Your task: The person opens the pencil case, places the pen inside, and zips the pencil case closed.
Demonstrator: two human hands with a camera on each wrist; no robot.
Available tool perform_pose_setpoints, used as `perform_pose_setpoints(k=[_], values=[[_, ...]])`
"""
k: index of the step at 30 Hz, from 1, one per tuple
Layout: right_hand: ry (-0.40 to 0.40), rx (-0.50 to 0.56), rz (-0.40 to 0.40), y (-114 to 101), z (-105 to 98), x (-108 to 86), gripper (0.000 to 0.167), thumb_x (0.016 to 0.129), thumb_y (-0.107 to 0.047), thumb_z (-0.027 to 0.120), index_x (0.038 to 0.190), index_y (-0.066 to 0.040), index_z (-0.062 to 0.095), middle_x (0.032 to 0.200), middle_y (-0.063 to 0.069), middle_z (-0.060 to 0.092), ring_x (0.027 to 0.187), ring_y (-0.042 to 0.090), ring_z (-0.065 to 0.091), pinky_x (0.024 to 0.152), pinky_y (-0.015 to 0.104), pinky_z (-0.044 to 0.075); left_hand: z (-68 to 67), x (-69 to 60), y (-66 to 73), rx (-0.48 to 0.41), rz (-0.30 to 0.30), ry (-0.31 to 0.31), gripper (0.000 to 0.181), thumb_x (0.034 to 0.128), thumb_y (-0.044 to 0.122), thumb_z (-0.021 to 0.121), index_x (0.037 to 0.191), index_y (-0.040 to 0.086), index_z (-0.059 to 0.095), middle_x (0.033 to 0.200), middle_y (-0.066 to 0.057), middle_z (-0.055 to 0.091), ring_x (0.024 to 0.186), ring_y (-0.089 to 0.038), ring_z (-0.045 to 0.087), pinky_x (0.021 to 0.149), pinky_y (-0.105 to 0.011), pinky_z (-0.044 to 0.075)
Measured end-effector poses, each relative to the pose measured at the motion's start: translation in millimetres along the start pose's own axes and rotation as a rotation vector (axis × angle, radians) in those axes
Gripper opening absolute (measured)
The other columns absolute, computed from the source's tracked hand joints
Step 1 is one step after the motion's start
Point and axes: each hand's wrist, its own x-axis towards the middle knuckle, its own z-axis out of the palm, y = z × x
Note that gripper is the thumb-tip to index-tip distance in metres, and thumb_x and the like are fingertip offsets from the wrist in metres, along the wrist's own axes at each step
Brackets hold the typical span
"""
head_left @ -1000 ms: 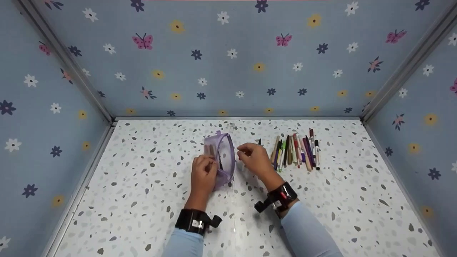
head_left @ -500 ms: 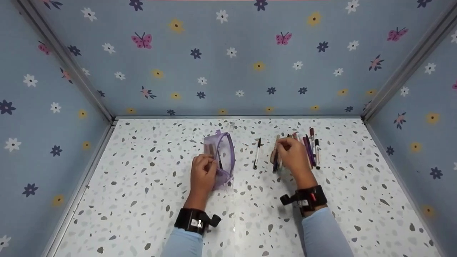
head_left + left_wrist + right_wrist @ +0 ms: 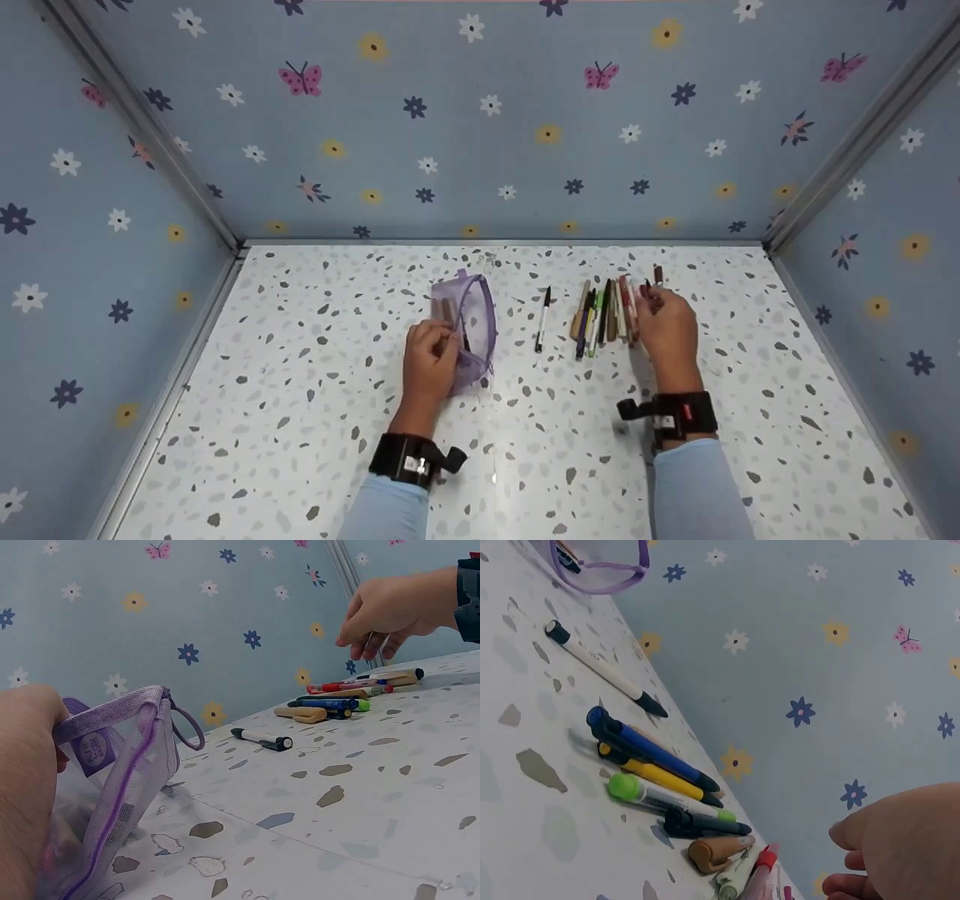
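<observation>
My left hand (image 3: 429, 364) grips the near side of a purple mesh pencil case (image 3: 470, 369), whose zipped mouth gapes toward the right. Brown pens (image 3: 448, 309) show through its mesh. Over the right end of a row of loose pens and markers (image 3: 611, 319) is my right hand (image 3: 669, 330), fingers loosely bent. In the left wrist view that hand (image 3: 397, 611) hovers above the pens, and I see nothing held in it. A white pen with black ends (image 3: 543, 320) lies alone between the case and the row.
The speckled white tabletop (image 3: 300, 435) meets a flowered blue back wall (image 3: 480, 150). Similar panels stand at the left (image 3: 90, 285) and right (image 3: 885, 285). A maroon-capped pen (image 3: 658, 274) sticks out beyond my right fingers.
My right hand has moved from beside the case's mouth rightward across the row of pens to its right end. My left hand stays on the pencil case.
</observation>
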Motion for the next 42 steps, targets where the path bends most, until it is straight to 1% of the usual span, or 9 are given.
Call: perform_pose_setpoints(k=[3, 7, 12, 19, 28, 32, 35, 38, 42], values=[[0.019, -0.02, 0.012, 8.9, -2.4, 1.4, 0.046, 0.112, -0.02, 0.068, 0.146, 0.01, 0.068, 0.136, 0.035, 0.071, 0.129, 0.052, 0.067, 0.114, 0.063, 0.054, -0.2, -0.1, -2.4, 0.0, 0.015, 0.009, 0.015, 0.1009, 0.01, 0.074, 0.088, 0.003, 0.076, 0.117, -0.013, 0.079, 0.111, -0.031, 0.064, 0.096, -0.041, 0.051], [0.023, -0.057, 0.084, 21.0, -5.9, 2.2, 0.049, 0.112, -0.022, 0.067, 0.15, 0.01, 0.065, 0.146, 0.038, 0.061, 0.139, 0.055, 0.059, 0.123, 0.065, 0.048, -0.8, -0.4, -2.8, -0.008, 0.0, 0.002, 0.014, 0.1011, 0.009, 0.075, 0.089, 0.002, 0.077, 0.118, -0.013, 0.079, 0.114, -0.032, 0.064, 0.099, -0.042, 0.051], [0.003, -0.084, 0.16, 34.2, -6.3, 3.7, 0.053, 0.111, -0.024, 0.066, 0.152, 0.01, 0.063, 0.147, 0.042, 0.059, 0.137, 0.059, 0.06, 0.119, 0.067, 0.05, -0.8, 0.1, -1.6, -0.014, -0.024, -0.011, 0.013, 0.1013, 0.01, 0.075, 0.09, 0.003, 0.077, 0.12, -0.012, 0.078, 0.115, -0.03, 0.064, 0.1, -0.042, 0.054], [-0.057, -0.12, 0.155, 43.7, -3.7, 5.8, 0.047, 0.112, -0.017, 0.062, 0.149, 0.012, 0.065, 0.145, 0.041, 0.064, 0.135, 0.059, 0.063, 0.116, 0.067, 0.053, -1.3, -0.2, 0.0, -0.025, -0.063, -0.024, 0.011, 0.1012, 0.01, 0.075, 0.091, 0.005, 0.077, 0.123, -0.009, 0.078, 0.117, -0.026, 0.063, 0.103, -0.042, 0.055], [-0.046, -0.023, 0.172, 44.6, -6.6, 6.5, 0.041, 0.11, -0.011, 0.063, 0.143, 0.011, 0.07, 0.14, 0.036, 0.072, 0.129, 0.054, 0.071, 0.112, 0.062, 0.057, -2.1, -0.1, 1.7, -0.02, -0.07, -0.028, 0.012, 0.1016, 0.011, 0.075, 0.091, 0.005, 0.077, 0.122, -0.009, 0.078, 0.117, -0.026, 0.063, 0.102, -0.042, 0.054], [-0.027, 0.018, 0.173, 44.5, -7.4, 4.1, 0.04, 0.11, -0.01, 0.063, 0.143, 0.011, 0.07, 0.14, 0.036, 0.072, 0.131, 0.054, 0.071, 0.113, 0.063, 0.057, -2.3, -0.3, 2.0, -0.019, -0.08, -0.028, 0.012, 0.1011, 0.011, 0.074, 0.091, 0.006, 0.077, 0.122, -0.008, 0.078, 0.117, -0.026, 0.064, 0.103, -0.043, 0.054], [-0.023, 0.028, 0.181, 43.9, -8.1, 2.8, 0.04, 0.111, -0.011, 0.063, 0.144, 0.011, 0.07, 0.14, 0.035, 0.073, 0.129, 0.052, 0.072, 0.112, 0.061, 0.057, -2.0, 0.0, 1.8, -0.016, -0.067, -0.021, 0.013, 0.1011, 0.01, 0.074, 0.09, 0.005, 0.077, 0.121, -0.009, 0.079, 0.116, -0.027, 0.064, 0.102, -0.043, 0.053], [-0.029, 0.051, 0.207, 42.6, -8.6, 1.6, 0.039, 0.111, -0.012, 0.064, 0.144, 0.008, 0.071, 0.135, 0.033, 0.076, 0.122, 0.049, 0.074, 0.107, 0.059, 0.059, -1.9, 0.3, 2.1, -0.013, -0.053, -0.015, 0.013, 0.1009, 0.01, 0.074, 0.089, 0.004, 0.077, 0.12, -0.01, 0.079, 0.115, -0.028, 0.064, 0.101, -0.042, 0.053], [-0.031, 0.063, 0.228, 42.1, -9.7, 1.7, 0.04, 0.111, -0.012, 0.064, 0.145, 0.007, 0.071, 0.134, 0.032, 0.077, 0.119, 0.047, 0.075, 0.105, 0.057, 0.06, -1.9, 0.3, 3.1, -0.008, -0.053, -0.018, 0.013, 0.101, 0.01, 0.075, 0.09, 0.005, 0.077, 0.12, -0.009, 0.078, 0.113, -0.027, 0.063, 0.099, -0.041, 0.052]])
